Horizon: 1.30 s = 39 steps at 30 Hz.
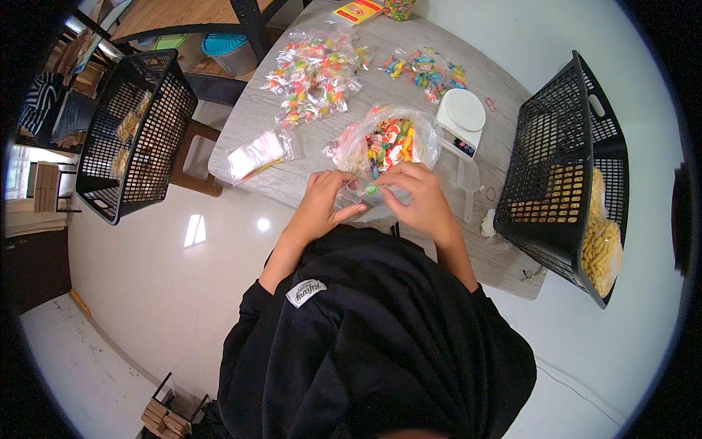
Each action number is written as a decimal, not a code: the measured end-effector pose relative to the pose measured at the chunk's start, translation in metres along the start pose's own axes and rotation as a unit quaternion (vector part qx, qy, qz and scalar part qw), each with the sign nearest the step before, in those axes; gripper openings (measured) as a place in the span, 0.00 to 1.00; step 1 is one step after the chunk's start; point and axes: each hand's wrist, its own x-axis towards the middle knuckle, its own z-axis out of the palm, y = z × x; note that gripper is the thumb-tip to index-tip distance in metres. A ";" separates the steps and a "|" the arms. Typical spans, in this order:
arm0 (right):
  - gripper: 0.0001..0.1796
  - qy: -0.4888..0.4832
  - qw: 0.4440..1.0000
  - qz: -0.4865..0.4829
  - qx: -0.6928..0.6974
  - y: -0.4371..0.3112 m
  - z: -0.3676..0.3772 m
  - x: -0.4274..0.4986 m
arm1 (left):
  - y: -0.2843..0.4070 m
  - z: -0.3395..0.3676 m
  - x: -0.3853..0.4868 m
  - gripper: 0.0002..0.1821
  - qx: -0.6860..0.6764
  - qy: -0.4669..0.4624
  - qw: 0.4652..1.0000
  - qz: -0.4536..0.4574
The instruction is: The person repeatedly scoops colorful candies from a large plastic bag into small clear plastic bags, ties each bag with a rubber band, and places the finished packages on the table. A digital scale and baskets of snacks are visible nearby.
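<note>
My left hand (328, 198) is shut on a small clear plastic bag (351, 191) at the table's near edge. Close beside it, the fingertips of my right hand (415, 193) pinch a green wrapped candy (372, 190) at the bag's mouth. Just beyond both hands, a large clear plastic bag (430, 134) gapes wide, full of colourful wrapped candies (390, 140). A stack of flat clear bags (256, 156) lies to the left. On the right are a white digital scale (464, 112) and a translucent plastic scoop (468, 178), partly under the scale's front edge.
Filled candy packets (318, 74) cover the table's far left, with a second pile (428, 71) nearer the wall. A black plastic basket (548, 164) holding bagged snacks (600, 252) stands at right. Another black basket (170, 104) rests on a brown stool (200, 159).
</note>
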 end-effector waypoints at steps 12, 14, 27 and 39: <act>0.07 0.054 0.972 0.050 -0.224 0.041 0.005 -0.004 | -0.005 0.002 -0.007 0.23 -0.083 0.011 0.996 -0.019; 0.08 -0.020 0.959 0.073 -0.271 0.064 0.009 -0.015 | -0.002 0.001 -0.006 0.23 -0.082 0.018 0.996 -0.018; 0.08 0.053 0.970 0.153 -0.180 0.070 0.020 -0.023 | -0.004 0.001 -0.012 0.22 -0.142 0.036 0.988 -0.037; 0.09 0.049 0.989 0.012 0.142 0.000 0.031 -0.004 | 0.006 0.001 -0.009 0.25 -0.057 0.045 0.997 -0.009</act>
